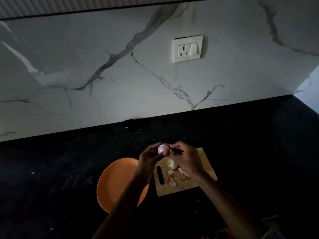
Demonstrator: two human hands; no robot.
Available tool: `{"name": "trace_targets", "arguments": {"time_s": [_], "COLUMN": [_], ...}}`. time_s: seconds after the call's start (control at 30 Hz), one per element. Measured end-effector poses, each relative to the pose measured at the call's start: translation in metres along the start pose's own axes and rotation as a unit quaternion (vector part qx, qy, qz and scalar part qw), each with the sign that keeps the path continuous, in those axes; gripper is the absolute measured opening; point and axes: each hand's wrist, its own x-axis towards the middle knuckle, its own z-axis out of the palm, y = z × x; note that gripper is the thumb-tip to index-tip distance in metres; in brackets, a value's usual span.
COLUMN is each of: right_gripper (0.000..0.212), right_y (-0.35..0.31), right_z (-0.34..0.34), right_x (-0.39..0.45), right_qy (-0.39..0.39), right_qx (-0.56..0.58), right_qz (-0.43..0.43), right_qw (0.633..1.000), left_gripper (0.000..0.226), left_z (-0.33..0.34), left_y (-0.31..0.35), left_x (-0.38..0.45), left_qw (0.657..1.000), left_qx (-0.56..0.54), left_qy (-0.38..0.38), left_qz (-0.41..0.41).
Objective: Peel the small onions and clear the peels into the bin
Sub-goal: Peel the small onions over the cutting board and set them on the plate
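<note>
The left hand (149, 156) holds a small, round, pale pink peeled onion (162, 149) in its curled fingertips, raised above the dark counter. The right hand (187, 161) meets it from the other side, thumb pressed to the onion and fingers closed around a thin dark tool (177, 151), apparently a small knife, though the dim light hides its blade. Below the hands lies a rectangular light wooden chopping board (203, 157) with a dark slot handle; on it sit another pale small onion (172, 163) and scattered papery brown and pink peels (172, 180). Just left of the board, touching its edge, rests a round orange plastic plate (115, 180). Behind stands a white marble-veined wall (86, 66) with a white socket plate (187, 48).
</note>
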Motion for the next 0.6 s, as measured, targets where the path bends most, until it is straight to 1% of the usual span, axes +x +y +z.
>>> {"name": "trace_targets", "arguments": {"time_s": [0.07, 0.2, 0.27, 0.33, 0.4, 0.47, 0.6], "right_gripper": [0.016, 0.02, 0.025, 0.023, 0.017, 0.013, 0.008], "right_y": [0.0, 0.0, -0.003, -0.004, -0.004, -0.003, -0.009], "right_z": [0.002, 0.006, 0.006, 0.006, 0.006, 0.005, 0.001], "right_x": [-0.001, 0.0, 0.001, 0.002, 0.004, 0.006, 0.013], "right_qy": [0.011, 0.031, 0.031, 0.033, 0.026, 0.018, 0.028], "right_qx": [-0.015, -0.034, 0.001, 0.027, 0.005, -0.035, -0.086], "right_qz": [0.008, -0.009, 0.02, 0.057, 0.086, 0.097, 0.07], "right_qw": [1.0, 0.999, 0.999, 0.997, 0.996, 0.994, 0.993], "left_gripper": [0.04, 0.039, 0.037, 0.035, 0.034, 0.034, 0.037], "left_z": [0.0, 0.001, 0.003, 0.004, 0.004, 0.003, 0.002], "left_y": [-0.001, -0.003, -0.002, 0.0, 0.0, -0.001, -0.002], "left_x": [0.001, 0.0, -0.001, -0.001, 0.001, 0.002, 0.005], "left_qw": [1.0, 0.999, 0.999, 0.999, 0.999, 0.998, 0.998], "left_qx": [0.018, 0.026, 0.026, 0.029, 0.033, 0.039, 0.056], "left_qy": [0.005, 0.023, 0.033, 0.032, 0.035, 0.037, 0.027], "left_qz": [-0.003, -0.001, 0.01, 0.023, 0.027, 0.022, 0.001]}}
